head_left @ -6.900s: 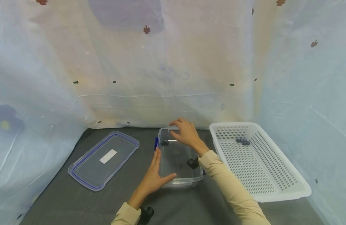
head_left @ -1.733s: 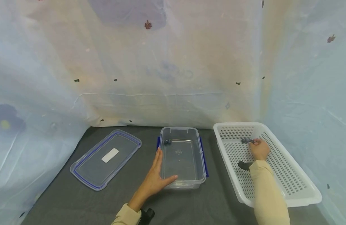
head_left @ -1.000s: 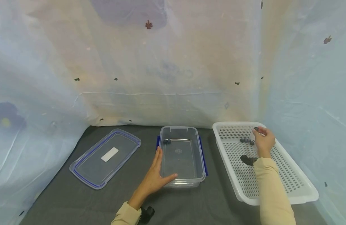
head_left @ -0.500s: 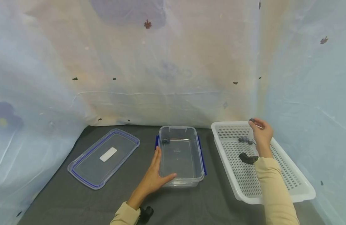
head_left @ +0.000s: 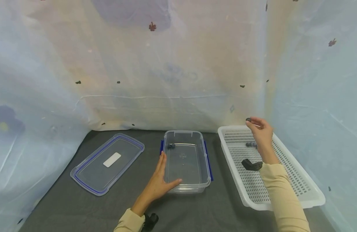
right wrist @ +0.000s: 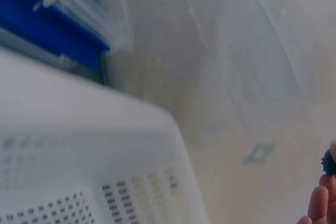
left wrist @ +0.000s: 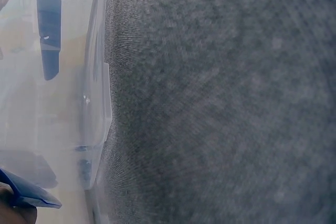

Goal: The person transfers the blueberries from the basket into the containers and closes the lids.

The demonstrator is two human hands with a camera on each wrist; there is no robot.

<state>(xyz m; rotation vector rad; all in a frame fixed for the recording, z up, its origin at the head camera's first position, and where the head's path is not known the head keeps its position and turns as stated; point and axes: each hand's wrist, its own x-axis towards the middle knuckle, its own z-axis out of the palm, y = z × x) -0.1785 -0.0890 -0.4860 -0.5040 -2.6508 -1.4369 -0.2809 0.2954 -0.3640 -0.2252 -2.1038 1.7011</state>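
Observation:
Above the far part of the white basket [head_left: 231, 174], my right hand [head_left: 263, 137] pinches a blueberry [head_left: 248, 119] between thumb and fingers. The right wrist view shows the same blueberry [right wrist: 328, 162] at its right edge, its crown visible. My left hand [head_left: 156, 186] lies along the near left side of the clear plastic container [head_left: 185, 175], fingers extended, thumb spread by the near rim. The left wrist view catches a fingertip beside a blue side clip [left wrist: 31, 192]. A few blueberries [head_left: 171, 146] sit at the container's far left. More blueberries [head_left: 250, 144] lie in the basket, partly hidden by my right hand.
A clear lid [head_left: 92, 175] with a blue seal and a white label lies flat on the dark cloth [head_left: 80, 212] left of the container. A patterned sheet [head_left: 178, 71] hangs behind and at both sides. The basket stands right of the container.
From above the container, my right hand went into the basket, took a blueberry, then rose and drifted left with it. My left hand has kept its place by the container.

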